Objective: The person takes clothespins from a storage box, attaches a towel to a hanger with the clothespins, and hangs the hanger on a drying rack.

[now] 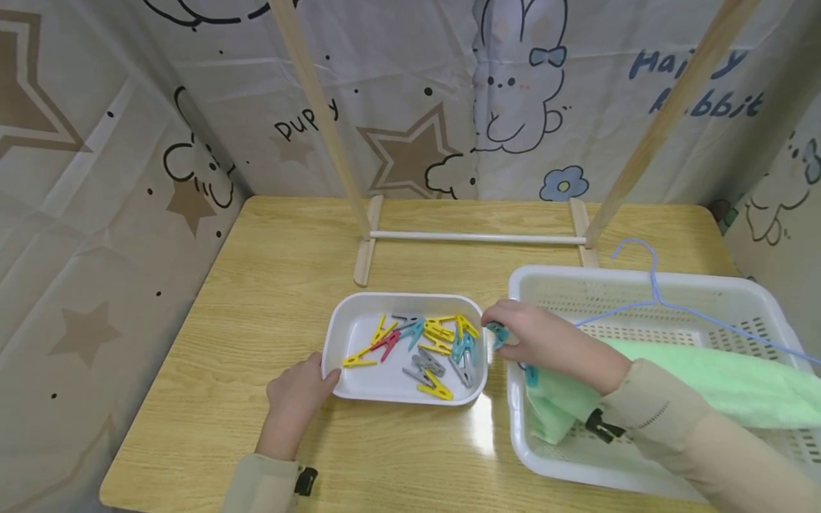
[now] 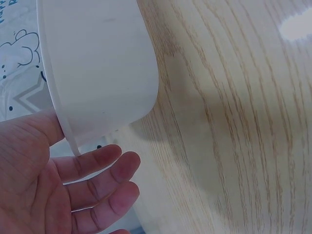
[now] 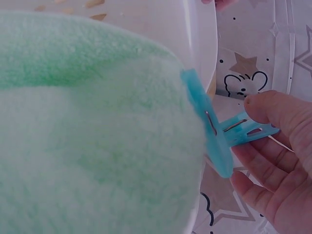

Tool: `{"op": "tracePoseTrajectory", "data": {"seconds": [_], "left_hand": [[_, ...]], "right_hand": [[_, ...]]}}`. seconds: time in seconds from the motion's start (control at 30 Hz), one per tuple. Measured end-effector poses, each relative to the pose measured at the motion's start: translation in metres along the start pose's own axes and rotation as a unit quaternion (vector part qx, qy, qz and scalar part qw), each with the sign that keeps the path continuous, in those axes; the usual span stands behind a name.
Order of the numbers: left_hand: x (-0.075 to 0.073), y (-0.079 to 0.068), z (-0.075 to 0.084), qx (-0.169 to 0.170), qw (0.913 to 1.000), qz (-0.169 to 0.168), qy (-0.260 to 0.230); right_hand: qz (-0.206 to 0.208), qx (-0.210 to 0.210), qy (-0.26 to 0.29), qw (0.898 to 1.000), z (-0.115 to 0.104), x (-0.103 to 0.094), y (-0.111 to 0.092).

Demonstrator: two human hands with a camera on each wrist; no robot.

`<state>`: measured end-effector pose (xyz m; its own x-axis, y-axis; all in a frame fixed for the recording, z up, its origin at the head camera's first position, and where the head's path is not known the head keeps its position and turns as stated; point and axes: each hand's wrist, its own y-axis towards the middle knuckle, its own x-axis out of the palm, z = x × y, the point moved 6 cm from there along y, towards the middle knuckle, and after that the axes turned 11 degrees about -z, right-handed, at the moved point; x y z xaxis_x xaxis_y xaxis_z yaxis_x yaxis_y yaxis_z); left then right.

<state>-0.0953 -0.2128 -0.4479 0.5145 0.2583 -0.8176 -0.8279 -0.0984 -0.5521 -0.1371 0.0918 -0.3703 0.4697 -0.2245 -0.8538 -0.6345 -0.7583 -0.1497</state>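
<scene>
A white plastic tray [image 1: 378,388] with several yellow, blue, grey and red clothespins [image 1: 438,329] stands on the table. My left hand [image 1: 298,392] holds its near left corner, thumb at the rim; in the left wrist view the fingers [image 2: 105,195] lie outside the wall. My right hand [image 1: 539,331] pinches a blue clothespin [image 3: 251,129] between the tray and a white basket [image 1: 522,427]. Another blue clothespin [image 3: 209,122] sits at the edge of a light green towel [image 3: 97,136], right beside the held one. The towel lies folded in the basket.
A blue hanger [image 1: 657,299] lies across the basket above the towel. Behind the tray, a wooden rack with upright posts [image 1: 321,114] and a white crossbar [image 1: 477,237] stands on the wooden table [image 1: 276,263]. A printed cloth [image 1: 398,78] hangs around the table.
</scene>
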Motion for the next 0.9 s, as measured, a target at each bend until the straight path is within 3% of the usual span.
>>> {"op": "tracePoseTrajectory", "data": {"seconds": [0.9], "left_hand": [[-0.001, -0.001, 0.000, -0.009, 0.9999, -0.009, 0.002]], "right_hand": [[0.060, 0.009, -0.006, 0.998, 0.009, -0.016, -0.024]]}}
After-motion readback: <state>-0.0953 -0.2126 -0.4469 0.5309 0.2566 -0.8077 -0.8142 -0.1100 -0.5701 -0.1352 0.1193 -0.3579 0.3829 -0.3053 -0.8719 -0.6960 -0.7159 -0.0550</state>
